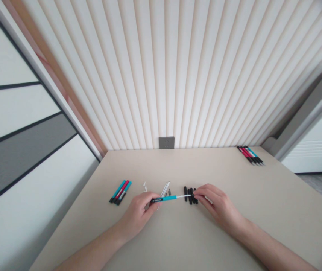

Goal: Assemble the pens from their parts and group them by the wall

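Observation:
My left hand [142, 209] is closed round the black end of a blue pen barrel [169, 198], held level above the table. A thin white refill [182, 196] sticks out of the barrel toward the right. My right hand [216, 199] has thumb and fingers pinched together by the refill's tip; what they hold, if anything, is too small to make out. Just beside those fingertips lie several black pen grips [186, 194]. White refills [165, 189] and small grey pieces [169, 192] rest behind the barrel, partly hidden by it.
Three blue and red pen barrels [121, 190] lie at the left. Small white clips [145, 186] sit behind my left hand. Several assembled-looking pens [250, 156] are lined up at the table's far right. A wall socket [166, 142] is at the back edge.

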### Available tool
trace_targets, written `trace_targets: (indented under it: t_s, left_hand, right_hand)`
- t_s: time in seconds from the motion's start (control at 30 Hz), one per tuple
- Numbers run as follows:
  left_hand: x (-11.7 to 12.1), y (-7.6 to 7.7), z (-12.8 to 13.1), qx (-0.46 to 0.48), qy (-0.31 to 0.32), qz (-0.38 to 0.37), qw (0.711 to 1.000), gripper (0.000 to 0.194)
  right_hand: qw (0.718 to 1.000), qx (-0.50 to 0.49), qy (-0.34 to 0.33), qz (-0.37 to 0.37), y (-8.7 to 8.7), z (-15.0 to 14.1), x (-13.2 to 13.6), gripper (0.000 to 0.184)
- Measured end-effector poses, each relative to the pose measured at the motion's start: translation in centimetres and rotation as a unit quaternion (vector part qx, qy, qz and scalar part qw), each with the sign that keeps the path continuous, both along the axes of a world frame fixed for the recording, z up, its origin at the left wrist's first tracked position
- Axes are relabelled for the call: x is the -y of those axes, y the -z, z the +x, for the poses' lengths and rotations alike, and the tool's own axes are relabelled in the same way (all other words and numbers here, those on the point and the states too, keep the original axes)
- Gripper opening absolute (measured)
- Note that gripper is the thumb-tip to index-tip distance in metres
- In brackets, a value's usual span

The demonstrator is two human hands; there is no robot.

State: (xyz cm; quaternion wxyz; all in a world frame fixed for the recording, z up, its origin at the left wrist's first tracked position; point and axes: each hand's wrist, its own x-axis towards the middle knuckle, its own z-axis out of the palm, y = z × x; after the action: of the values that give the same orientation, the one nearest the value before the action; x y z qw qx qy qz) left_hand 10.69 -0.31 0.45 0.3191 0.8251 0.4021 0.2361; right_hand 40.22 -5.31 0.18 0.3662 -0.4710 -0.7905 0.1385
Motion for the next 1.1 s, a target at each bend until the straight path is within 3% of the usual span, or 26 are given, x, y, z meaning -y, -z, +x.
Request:
trace_targets:
  t_s: [0.2,0.4,0.57,0.73,0.87,0.97,1.1]
  left_hand:
    - [0.1,0.3,-0.1,-0.010,0.014,0.021,1.000,0.013]
    - [0.5,0.2,-0.1,0.000,0.066,0.050,0.997,0.012]
    - [0.7,-0.3,0.1,0.003,0.103,0.085,0.991,0.013]
    - [0.7,-0.3,0.3,-0.001,0.080,0.051,0.995,0.015]
    - [0.5,-0.3,0.2,-0.016,0.036,0.028,0.999,0.014]
    - [0.4,-0.3,0.1,-0.015,0.022,0.033,0.999,0.013]
    - [0.4,-0.5,0.2,-0.008,0.018,0.032,0.999,0.014]
  right_hand:
    - [1.000,-0.002,-0.020,0.009,0.2,-0.2,0.2,0.015]
    - [0.998,-0.012,-0.059,-0.002,0.4,-1.0,0.7,0.015]
    - [0.999,-0.019,-0.044,-0.015,0.5,-1.5,1.2,0.015]
    - [0.999,0.011,-0.039,-0.019,-0.4,-1.2,1.2,0.022]
    - [0.996,0.072,0.058,0.005,-1.2,0.4,0.2,0.020]
    - [0.977,0.160,0.137,0.020,-1.2,2.7,-0.8,0.020]
    - [0.957,0.236,0.165,-0.007,-1.0,5.7,-1.4,0.018]
